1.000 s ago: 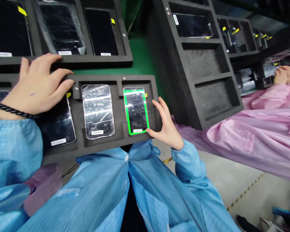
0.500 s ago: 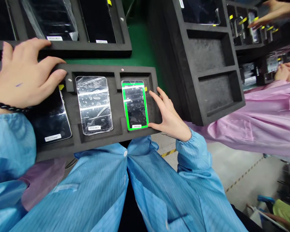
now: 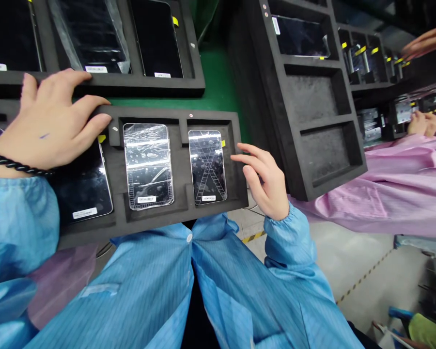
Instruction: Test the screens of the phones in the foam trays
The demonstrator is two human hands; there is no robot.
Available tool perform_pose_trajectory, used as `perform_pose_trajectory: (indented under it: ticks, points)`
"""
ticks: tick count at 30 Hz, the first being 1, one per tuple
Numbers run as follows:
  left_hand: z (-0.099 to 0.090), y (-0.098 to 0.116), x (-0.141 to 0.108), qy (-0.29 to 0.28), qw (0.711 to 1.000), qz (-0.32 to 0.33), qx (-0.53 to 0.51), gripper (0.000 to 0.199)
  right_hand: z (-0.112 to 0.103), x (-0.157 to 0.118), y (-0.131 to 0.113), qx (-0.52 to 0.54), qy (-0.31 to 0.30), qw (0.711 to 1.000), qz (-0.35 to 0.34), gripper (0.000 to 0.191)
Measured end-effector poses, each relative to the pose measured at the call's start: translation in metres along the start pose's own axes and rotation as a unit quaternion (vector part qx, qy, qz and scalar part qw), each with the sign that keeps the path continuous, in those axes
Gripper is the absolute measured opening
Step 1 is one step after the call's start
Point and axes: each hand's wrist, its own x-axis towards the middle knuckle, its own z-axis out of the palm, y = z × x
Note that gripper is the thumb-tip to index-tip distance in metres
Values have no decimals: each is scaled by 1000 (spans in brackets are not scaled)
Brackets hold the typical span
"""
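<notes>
In the head view, a black foam tray (image 3: 181, 186) lies in front of me with tablets in its slots. The rightmost tablet (image 3: 208, 167) shows thin grid lines crossing in an X on a dark screen. Beside it lies a film-wrapped tablet (image 3: 148, 169) with a barcode label. My right hand (image 3: 263, 179) hovers by the tray's right end, fingers apart and holding nothing. My left hand (image 3: 58, 116) spreads over the tray's left part, above another dark tablet (image 3: 83, 184) that it partly covers; whether it touches the tray I cannot tell.
Another foam tray (image 3: 167, 88) with tablets stands behind, on a green surface (image 3: 221, 72). At right rises a stack of foam trays (image 3: 294, 145), its top one holding a tablet (image 3: 301, 38). A co-worker's pink sleeve (image 3: 403, 189) and hands (image 3: 423, 122) are further right.
The rightmost tablet's screen went from a green border to a grid-line X. My right hand drew back from that tablet's edge, its fingers bending. The view shifted slightly; my left hand stays spread.
</notes>
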Motion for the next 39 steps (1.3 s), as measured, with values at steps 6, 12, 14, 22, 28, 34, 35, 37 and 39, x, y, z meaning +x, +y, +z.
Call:
perform_pose_trajectory:
  ticks: [6, 12, 14, 22, 28, 34, 35, 37, 39]
  points:
    - [5, -6, 1, 22, 999, 9, 29, 77, 18, 31, -13, -92, -30, 988, -118, 35]
    - [5, -6, 2, 17, 1000, 5, 23, 62, 55, 88, -42, -151, -116, 969, -156, 40]
    - [5, -6, 2, 16, 1000, 3, 14, 60, 65, 103, -45, -163, -131, 967, -145, 40]
    - [8, -5, 3, 55, 998, 7, -15, 46, 90, 131, -60, -146, -180, 951, -206, 39]
    - [4, -3, 3, 31, 999, 17, -7, 57, 98, 138, -66, -154, -184, 944, -224, 39]
    - [3, -2, 2, 42, 999, 26, -2, 59, 102, 139, -68, -195, -163, 917, -306, 36]
    - [3, -2, 2, 43, 999, 26, -3, 59, 102, 139, -68, -200, -163, 911, -323, 37]
    - [2, -1, 2, 36, 999, 22, -12, 59, 102, 139, -67, -204, -161, 904, -340, 37]
    - [1, -1, 2, 29, 999, 15, -23, 60, 99, 139, -66, -202, -155, 906, -339, 36]
